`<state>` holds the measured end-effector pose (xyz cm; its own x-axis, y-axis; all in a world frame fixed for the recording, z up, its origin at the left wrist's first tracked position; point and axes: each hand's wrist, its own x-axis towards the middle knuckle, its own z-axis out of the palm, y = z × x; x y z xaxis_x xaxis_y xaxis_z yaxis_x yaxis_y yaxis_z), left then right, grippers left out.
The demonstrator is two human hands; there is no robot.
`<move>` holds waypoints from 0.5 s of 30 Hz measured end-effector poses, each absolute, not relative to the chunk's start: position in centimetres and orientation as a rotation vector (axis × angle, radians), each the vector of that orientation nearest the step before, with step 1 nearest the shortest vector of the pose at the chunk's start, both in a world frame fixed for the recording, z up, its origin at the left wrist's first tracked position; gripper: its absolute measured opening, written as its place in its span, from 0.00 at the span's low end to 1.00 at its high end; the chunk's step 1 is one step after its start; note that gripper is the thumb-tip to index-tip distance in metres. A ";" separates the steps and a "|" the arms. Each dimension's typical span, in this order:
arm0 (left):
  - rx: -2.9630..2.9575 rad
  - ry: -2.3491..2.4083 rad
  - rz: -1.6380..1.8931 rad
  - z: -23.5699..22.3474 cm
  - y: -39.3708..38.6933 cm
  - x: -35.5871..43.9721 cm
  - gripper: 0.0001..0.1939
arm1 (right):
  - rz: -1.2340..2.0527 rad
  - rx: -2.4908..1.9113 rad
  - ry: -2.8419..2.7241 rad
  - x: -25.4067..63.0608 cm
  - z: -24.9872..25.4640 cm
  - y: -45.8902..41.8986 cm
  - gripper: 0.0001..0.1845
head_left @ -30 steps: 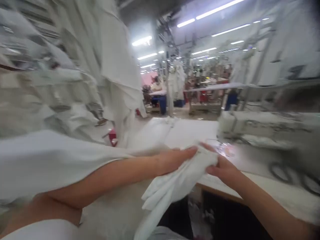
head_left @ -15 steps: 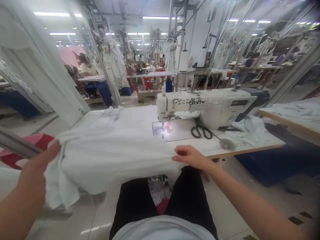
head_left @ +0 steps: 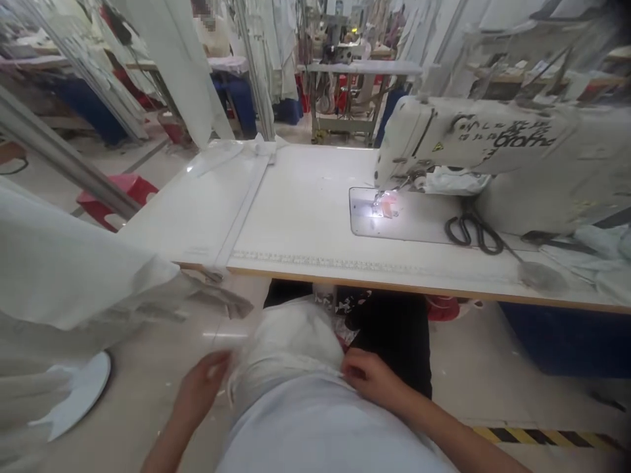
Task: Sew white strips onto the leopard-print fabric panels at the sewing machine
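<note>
A piece of pale whitish cloth (head_left: 290, 332) lies across my lap, against my light shirt and below the table's front edge. At its left edge, my left hand (head_left: 200, 387) has its fingers closed on the fabric, slightly blurred. My right hand (head_left: 372, 378) pinches the cloth's right edge between thumb and fingers. In front of me stands a white sewing machine (head_left: 473, 144), its lamp lighting the needle plate (head_left: 365, 213). Black-handled scissors (head_left: 474, 233) rest on the machine bed, their blades partly hidden.
The white sewing table (head_left: 300, 210) has a printed ruler (head_left: 325, 261) along its front edge. Large white cloth (head_left: 64, 256) hangs at left beside a metal post (head_left: 64, 154). A red stool (head_left: 121, 190) stands behind the post. Crumpled fabric (head_left: 606, 243) lies at right.
The white cloth that was spread over the table has left the tabletop. Both hands have come down and inward to my lap, the left moving right. The view has tilted down.
</note>
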<state>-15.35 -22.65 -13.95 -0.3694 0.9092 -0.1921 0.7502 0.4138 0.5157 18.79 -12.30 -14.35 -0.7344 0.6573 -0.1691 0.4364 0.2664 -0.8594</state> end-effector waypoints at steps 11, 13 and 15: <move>1.605 1.229 0.159 -10.5 -12.8 -2.4 0.16 | 1.232 -1.075 -2.132 18.0 -11.9 -11.8 0.07; 1.625 1.292 0.146 -10.0 -12.6 -3.6 0.15 | 1.263 -1.096 -2.057 16.8 -11.3 -10.8 0.07; 1.627 1.383 0.122 -9.2 -12.7 -5.1 0.13 | 1.276 -1.112 -1.981 15.2 -10.2 -9.3 0.07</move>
